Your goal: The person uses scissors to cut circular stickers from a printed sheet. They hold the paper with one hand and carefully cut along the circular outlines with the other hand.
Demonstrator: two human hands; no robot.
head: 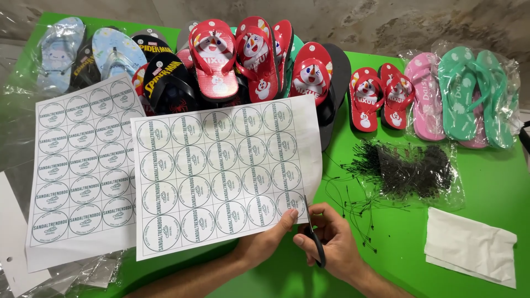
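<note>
Left hand (271, 238) pinches the label sheet (223, 176) corner, right hand (331, 243) clamps scissors (313, 232) beside it (blades nearly touching thumb): nick risk, or wandering cut into adjacent round labels.

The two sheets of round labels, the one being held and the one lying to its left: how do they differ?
The held sheet is lifted at its lower right corner by the left hand, with the scissors in the right hand at its edge; the flat sheet lies untouched on the table. The held sheet overlaps the flat sheet's right side. Both are white, with a grid of identical round printed labels.
</note>
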